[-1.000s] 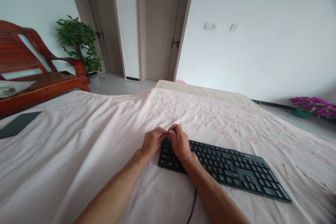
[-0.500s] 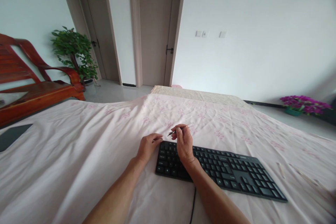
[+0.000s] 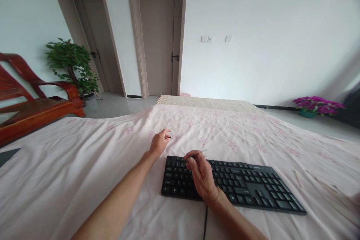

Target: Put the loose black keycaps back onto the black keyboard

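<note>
A black keyboard (image 3: 260, 187) lies on the pink-flowered cloth, and its cable runs toward me. My right hand (image 3: 201, 172) is closed above the left half of the keys. It holds a thin wire tool (image 3: 204, 153), which looks like a keycap puller; its wire ends stick out behind the knuckles and the rest is hidden by the fingers. Beyond the keyboard's far left corner, my left hand (image 3: 159, 143) pinches a small black piece (image 3: 169, 137), apparently a keycap, at its fingertips. The left hand is clear of the keyboard.
Cotton swabs (image 3: 298, 178) and thin sticks (image 3: 320, 183) lie on the cloth (image 3: 112, 180) right of the keyboard. A dark flat object (image 3: 8, 156) shows at the left edge. Farther off are a wooden bench (image 3: 53, 107), a green plant (image 3: 70, 63) and purple flowers (image 3: 317, 104).
My left hand has moved up and away from the keyboard's corner, with the small black piece now showing in its fingers. My right hand has drawn back lower over the keys, still holding the wire tool.
</note>
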